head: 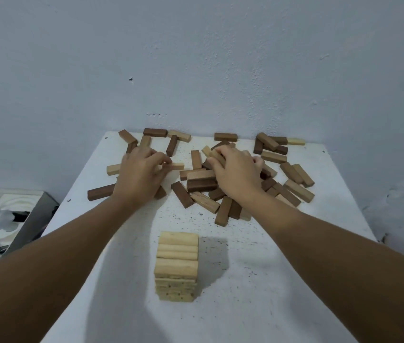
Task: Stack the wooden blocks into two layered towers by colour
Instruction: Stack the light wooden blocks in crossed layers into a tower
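Gathering is underway: left hand (139,176) is pinching 1 pale wooden block (176,166), right hand (236,172) is gripping another pale wooden block (217,155); both are likely heading next onto the pale wooden block tower (176,264).

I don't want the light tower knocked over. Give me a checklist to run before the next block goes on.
1. Light tower upright, layers squared: ok.
2. Left hand pinching a light block, right colour: ok.
3. Right hand gripping a light block from the pile: ok; whether it holds more, cannot tell.
4. Forearms apart from the tower: ok.
5. Top layer complete, three blocks side by side: ok.
6. Dark tower started: not ok, dark blocks such as the dark block lie loose on the white table.
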Demonstrator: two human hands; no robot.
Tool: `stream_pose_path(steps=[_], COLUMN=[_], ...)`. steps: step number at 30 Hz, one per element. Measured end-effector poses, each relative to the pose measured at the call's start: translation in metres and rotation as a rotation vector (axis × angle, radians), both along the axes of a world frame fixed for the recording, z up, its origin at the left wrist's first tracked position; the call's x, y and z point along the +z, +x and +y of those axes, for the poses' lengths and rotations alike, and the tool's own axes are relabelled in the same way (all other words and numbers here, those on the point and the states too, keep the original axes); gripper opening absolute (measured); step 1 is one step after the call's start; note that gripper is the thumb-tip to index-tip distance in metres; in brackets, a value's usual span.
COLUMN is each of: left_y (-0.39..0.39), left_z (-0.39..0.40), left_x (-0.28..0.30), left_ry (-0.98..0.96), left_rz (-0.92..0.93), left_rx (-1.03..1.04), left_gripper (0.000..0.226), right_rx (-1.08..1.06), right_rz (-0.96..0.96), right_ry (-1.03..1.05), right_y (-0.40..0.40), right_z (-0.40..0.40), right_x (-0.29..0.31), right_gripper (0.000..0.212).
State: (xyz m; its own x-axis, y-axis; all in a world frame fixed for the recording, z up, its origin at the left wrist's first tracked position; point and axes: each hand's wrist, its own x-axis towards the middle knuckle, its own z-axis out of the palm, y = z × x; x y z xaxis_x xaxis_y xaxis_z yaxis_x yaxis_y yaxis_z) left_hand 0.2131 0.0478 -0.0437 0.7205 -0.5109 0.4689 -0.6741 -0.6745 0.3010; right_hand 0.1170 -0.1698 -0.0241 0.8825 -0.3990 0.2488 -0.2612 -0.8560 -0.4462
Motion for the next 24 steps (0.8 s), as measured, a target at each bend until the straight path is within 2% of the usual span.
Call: stream_pose_path(steps=[4,8,11,18,24], left_y=[-0.012,-0.034,-0.050,-0.092,-0.138], left_z=[-0.007,-0.008,-0.008,-0.008,-0.008], left_x=[0.039,0.064,0.084,0.135,0.156], left_ry=[-0.001,-0.103,-0.127,-0.167,-0.180], left_rz=[0.132,0.320,0.379,0.386,0.371], left_rx=[-0.009,-0.022,-0.018,-0.036,-0.031], left_gripper=[0.009,0.008,0.012,0.009,0.008], right_rx=[-0.021,-0.014,-0.031,-0.102,-0.131], right_rz=[0.003,-0.017,-0.030,-0.044,-0.034], right_ry=[0.074,0.141,0.146,0.176,0.220], right_y=[-0.018,-0.038,-0.056,-0.105,-0.149], right_z=[0.003,0.010,0.013,0.006,0.006], right_x=[0.002,0.012,0.021,0.026,0.023], right_gripper=[0.027,0.023,0.022,0.021,0.023])
